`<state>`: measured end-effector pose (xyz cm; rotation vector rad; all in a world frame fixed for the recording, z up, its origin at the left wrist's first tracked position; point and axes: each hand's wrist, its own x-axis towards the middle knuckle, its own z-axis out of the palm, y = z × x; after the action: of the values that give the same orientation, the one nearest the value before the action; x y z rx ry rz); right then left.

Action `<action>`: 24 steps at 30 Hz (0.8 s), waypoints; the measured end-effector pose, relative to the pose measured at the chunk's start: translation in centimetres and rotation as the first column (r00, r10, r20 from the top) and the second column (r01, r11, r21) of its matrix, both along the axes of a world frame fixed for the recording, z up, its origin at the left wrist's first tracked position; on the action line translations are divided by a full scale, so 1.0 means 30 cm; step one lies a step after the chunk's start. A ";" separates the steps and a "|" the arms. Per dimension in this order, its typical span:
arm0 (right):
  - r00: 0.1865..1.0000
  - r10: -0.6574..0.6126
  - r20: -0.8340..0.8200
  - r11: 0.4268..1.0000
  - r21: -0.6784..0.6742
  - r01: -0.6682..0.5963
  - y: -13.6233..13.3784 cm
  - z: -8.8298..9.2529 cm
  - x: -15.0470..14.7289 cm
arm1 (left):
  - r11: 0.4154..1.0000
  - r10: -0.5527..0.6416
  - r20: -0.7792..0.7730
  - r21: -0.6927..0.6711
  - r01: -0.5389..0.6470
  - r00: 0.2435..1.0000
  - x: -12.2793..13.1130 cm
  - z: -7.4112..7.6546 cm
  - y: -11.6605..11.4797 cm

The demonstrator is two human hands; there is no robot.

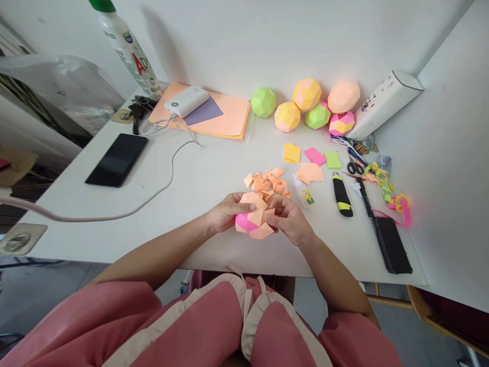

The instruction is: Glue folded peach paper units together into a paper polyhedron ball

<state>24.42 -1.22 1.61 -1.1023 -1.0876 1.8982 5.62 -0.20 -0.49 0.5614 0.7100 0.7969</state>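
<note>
Paper form (255,216) btwn L fingers (245,208) & R fingers (276,221).

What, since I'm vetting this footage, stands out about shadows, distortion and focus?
Head view: a soft shadow lies on the wall right of the tall bottle; apparent wide-angle stretch makes that bottle and the white container lean outward; the left hand, right hand and folded-paper piece look fairly sharp, without obvious blur.
</note>
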 end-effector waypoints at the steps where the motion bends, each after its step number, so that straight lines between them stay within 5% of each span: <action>1: 1.000 0.004 -0.003 1.000 0.001 -0.004 0.000 0.000 0.000 | 1.000 -0.001 0.001 0.001 0.001 1.000 0.000 0.000 0.000; 13: 1.000 0.003 -0.006 1.000 -0.003 -0.003 -0.001 0.007 -0.002 | 1.000 -0.008 0.006 -0.001 0.008 1.000 -0.005 -0.009 0.003; 24: 1.000 -0.013 0.026 1.000 0.001 0.013 0.005 -0.001 0.005 | 0.990 -0.043 -0.054 0.132 0.050 0.998 0.011 0.010 -0.009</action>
<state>24.58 -1.07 1.58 -1.1334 -1.0929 1.8784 5.94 -0.48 -0.18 0.7188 0.6918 0.7928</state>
